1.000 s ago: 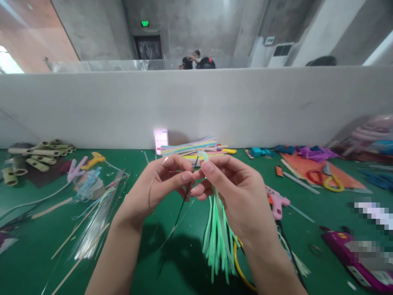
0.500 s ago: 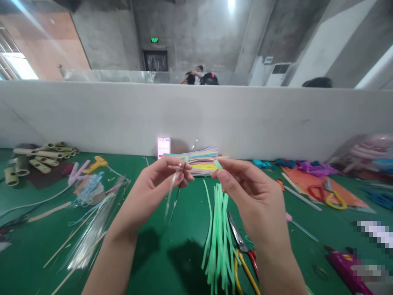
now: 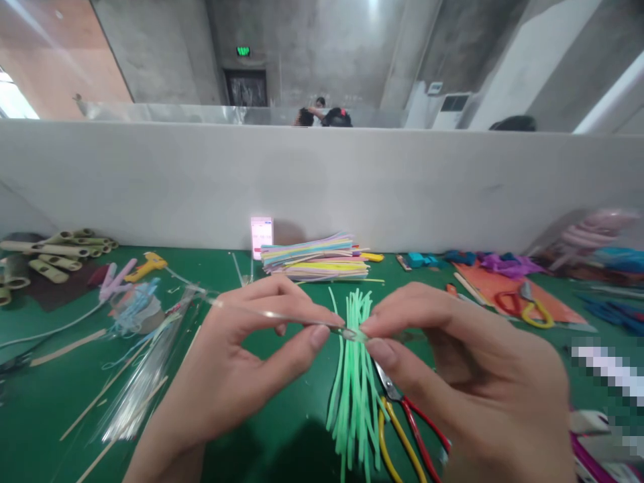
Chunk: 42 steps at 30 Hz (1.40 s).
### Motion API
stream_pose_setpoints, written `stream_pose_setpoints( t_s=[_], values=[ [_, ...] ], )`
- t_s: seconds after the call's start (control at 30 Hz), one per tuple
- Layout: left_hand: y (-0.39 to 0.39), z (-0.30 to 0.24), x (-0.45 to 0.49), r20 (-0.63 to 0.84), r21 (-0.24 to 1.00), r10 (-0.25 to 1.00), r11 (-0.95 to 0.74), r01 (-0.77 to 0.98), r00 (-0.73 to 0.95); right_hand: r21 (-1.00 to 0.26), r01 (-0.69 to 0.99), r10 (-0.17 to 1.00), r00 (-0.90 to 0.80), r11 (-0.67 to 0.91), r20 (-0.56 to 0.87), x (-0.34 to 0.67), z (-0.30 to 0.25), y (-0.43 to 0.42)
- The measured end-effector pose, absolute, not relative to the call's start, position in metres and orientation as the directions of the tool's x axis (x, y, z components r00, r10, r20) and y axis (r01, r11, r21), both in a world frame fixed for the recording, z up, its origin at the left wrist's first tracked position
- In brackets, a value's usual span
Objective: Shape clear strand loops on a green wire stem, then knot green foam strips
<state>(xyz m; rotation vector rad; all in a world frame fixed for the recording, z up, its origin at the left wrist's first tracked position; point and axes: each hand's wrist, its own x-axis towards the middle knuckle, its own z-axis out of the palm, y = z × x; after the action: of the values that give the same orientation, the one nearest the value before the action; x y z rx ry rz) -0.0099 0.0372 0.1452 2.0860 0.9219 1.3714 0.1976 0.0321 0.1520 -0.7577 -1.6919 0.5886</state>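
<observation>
My left hand [image 3: 241,355] pinches a thin, shiny clear strip [image 3: 272,314] between thumb and forefinger. The strip runs leftward over the back of the fingers. A small pale green piece [image 3: 361,335] is pinched in my right hand [image 3: 467,376], at the strip's tip; whether one is inside the other I cannot tell. Below the fingertips lies a bundle of light green strips [image 3: 352,402] on the green table. Scissors [image 3: 402,409] with red and yellow handles rest beside the bundle, partly covered by my right hand.
A lit phone [image 3: 261,236] leans on the white partition [image 3: 201,181], beside a pile of pastel strips [image 3: 312,258]. On the left are clear rods [image 3: 138,396], a yellow glue gun [image 3: 145,266] and bamboo-like tubes [image 3: 60,251]. More scissors [image 3: 526,305] lie on orange sheet at right.
My hands have come together, lower and nearer, so their fingertips almost meet. The strip that hung down from my left hand now lies across toward the left. The view has shifted slightly.
</observation>
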Motion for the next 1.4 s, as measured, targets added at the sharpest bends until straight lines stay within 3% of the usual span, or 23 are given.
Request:
stream_pose_setpoints(
  t_s=[0.1,0.23,0.6,1.13,1.4],
  values=[
    [0.033,0.148,-0.009,0.614,0.643,0.739,-0.672,0.366,0.278,-0.639,0.303,0.705,-0.236,0.707,0.669,0.205,0.154,0.031],
    [0.030,0.150,-0.008,0.576,0.602,0.759,-0.645,0.471,0.303,-0.575,0.382,0.675,-0.214,0.723,0.707,0.211,0.155,0.029],
    [0.030,0.152,-0.003,0.528,0.539,0.755,-0.652,0.534,0.389,-0.584,0.444,0.730,-0.336,0.680,0.595,0.216,0.158,0.030],
    [0.034,0.151,0.003,0.532,0.520,0.768,-0.628,0.579,0.355,-0.673,0.418,0.792,-0.348,0.610,0.502,0.218,0.161,0.040],
    [0.032,0.148,0.002,0.525,0.510,0.763,-0.636,0.579,0.377,-0.659,0.411,0.775,-0.389,0.630,0.498,0.221,0.158,0.044]
  ],
)
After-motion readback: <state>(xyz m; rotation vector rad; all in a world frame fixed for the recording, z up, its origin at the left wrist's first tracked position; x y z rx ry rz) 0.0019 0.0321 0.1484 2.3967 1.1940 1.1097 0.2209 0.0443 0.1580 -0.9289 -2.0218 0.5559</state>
